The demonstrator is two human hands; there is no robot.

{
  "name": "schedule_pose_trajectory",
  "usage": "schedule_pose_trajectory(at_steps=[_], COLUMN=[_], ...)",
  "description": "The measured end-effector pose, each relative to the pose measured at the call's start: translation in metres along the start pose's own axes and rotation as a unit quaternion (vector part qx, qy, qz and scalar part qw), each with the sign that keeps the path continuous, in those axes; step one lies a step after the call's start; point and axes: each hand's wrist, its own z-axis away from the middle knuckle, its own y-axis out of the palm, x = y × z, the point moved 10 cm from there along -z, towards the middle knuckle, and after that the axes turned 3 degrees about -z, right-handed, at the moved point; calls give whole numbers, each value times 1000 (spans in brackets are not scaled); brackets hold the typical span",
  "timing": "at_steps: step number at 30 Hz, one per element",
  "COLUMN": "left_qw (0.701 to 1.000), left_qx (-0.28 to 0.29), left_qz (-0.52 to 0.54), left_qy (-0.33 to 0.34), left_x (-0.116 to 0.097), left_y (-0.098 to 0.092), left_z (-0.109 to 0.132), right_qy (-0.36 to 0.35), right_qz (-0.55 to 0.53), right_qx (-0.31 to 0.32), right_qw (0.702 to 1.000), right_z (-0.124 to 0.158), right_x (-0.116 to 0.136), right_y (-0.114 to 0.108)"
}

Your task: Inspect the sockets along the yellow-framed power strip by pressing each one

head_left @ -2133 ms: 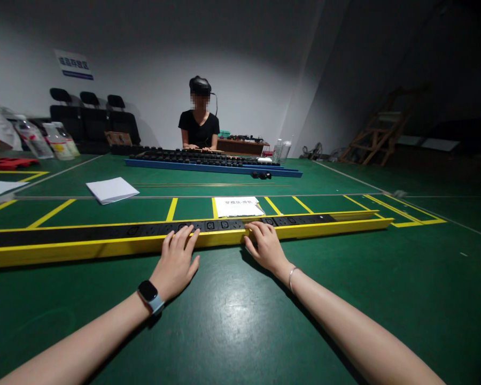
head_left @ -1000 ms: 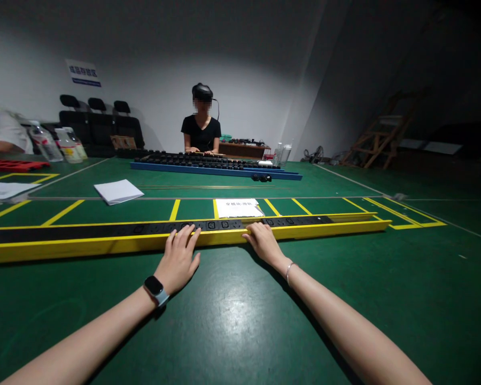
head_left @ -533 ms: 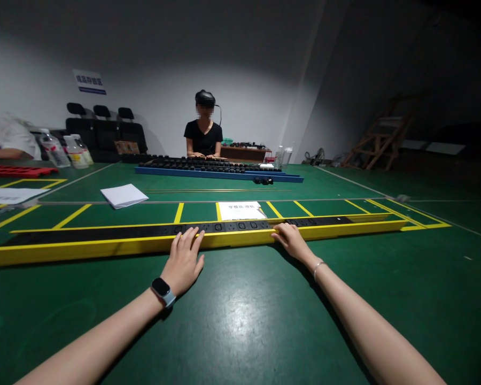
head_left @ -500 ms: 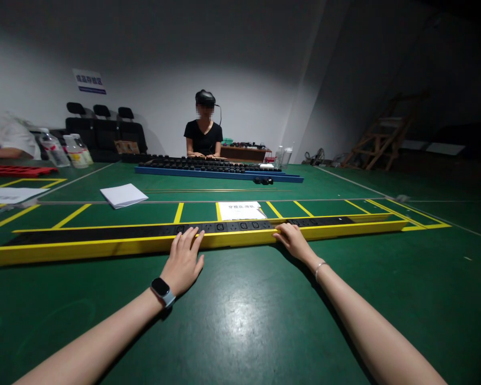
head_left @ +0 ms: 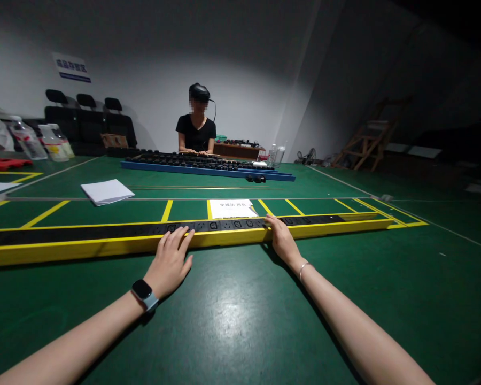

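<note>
A long yellow rail point(head_left: 224, 237) lies across the green table in front of me, with a row of black socket modules point(head_left: 226, 225) set in its channel. My left hand point(head_left: 170, 259) rests over the rail's near edge, fingers apart, their tips on the black modules. Farther right, my right hand point(head_left: 281, 239) lies over the same edge with its fingers reaching onto the modules. Neither hand is wrapped round anything. Past the right-hand modules, the end of the channel shows bare yellow.
Behind the rail lie a printed label sheet point(head_left: 231, 208) and a folded white paper point(head_left: 107, 191). Blue rails point(head_left: 200, 170) with black modules stretch across the far side, where a person point(head_left: 196, 131) in a headset sits. Bottles point(head_left: 54, 143) stand at the left.
My view has turned slightly, so the whole scene sits farther left. My right hand's fingers have straightened a little over the modules. The left hand keeps its place on the rail.
</note>
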Motion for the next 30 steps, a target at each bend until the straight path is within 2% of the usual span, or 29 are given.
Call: schedule_pose_trajectory(at_steps=[5,11,16,30], left_qw=[1000,1000,1000,1000], left_qx=[4,7,7,3], left_qz=[-3,0,-3,12], left_qy=[2,4,7,1], left_x=[0,0,0,0], left_y=[0,0,0,-2], left_z=[0,-1,-1,-1], right_qy=[-16,-72,-50,-50], right_qz=[-30,-21,-29,-15], right_qx=[20,58,45,18], right_qw=[999,995,997,998], right_z=[-1,-3,-3,-8], right_x=[13,36,32,31], right_y=[6,10,7,1])
